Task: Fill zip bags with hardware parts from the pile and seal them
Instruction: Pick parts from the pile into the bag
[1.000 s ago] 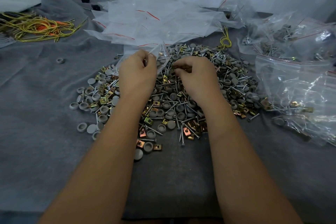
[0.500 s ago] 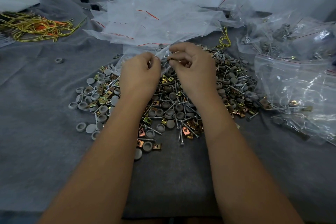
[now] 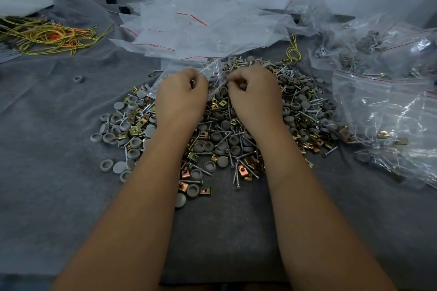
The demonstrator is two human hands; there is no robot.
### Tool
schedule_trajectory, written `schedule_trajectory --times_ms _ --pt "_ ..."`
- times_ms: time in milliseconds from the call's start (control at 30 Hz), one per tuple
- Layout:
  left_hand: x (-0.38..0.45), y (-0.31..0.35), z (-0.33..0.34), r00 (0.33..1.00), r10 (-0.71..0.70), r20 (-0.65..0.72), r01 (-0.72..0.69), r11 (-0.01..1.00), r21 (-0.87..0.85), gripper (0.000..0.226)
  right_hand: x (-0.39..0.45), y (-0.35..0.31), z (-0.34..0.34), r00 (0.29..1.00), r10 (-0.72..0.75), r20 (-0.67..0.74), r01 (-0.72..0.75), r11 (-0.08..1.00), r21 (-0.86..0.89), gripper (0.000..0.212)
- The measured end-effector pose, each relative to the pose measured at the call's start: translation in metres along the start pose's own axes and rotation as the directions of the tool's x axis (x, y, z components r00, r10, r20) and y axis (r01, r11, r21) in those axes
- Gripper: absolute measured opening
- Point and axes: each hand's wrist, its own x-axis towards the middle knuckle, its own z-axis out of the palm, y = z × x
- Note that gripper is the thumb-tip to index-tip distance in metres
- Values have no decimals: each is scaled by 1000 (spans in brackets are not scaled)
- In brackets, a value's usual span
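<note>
I see my left hand [image 3: 181,92] pinching a small zip bag [image 3: 214,73] over the far edge of the hardware pile [image 3: 222,139]; my right hand [image 3: 254,92], just beside it, has fingers curled around something small.

Two hands [image 3: 182,92] [image 3: 254,92]; one hardware pile [image 3: 305,111]; one wire bundle [image 3: 47,36].
</note>
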Motion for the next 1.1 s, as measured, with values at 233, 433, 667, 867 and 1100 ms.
schedule_trajectory --times_ms 233,433,667,867,1100 --pt "1 -2 0 1000 4 6 -4 1000 18 32 -3 0 2 968 -34 250 152 868 -473 27" --pt "0 -1 1 1000 7 11 -7 1000 15 38 -3 0 1 967 -12 256 140 863 -486 21" --pt "0 -2 1 1000 5 18 -5 1000 12 36 -3 -1 1 967 -30 252 128 914 -384 12" --pt "0 -2 0 1000 8 24 -8 1000 4 35 -5 -4 2 988 -5 154 31 986 -162 12" --pt "1 -2 1 1000 -1 24 1 1000 26 34 -4 -1 1 995 75 61 -71 995 -67 18"
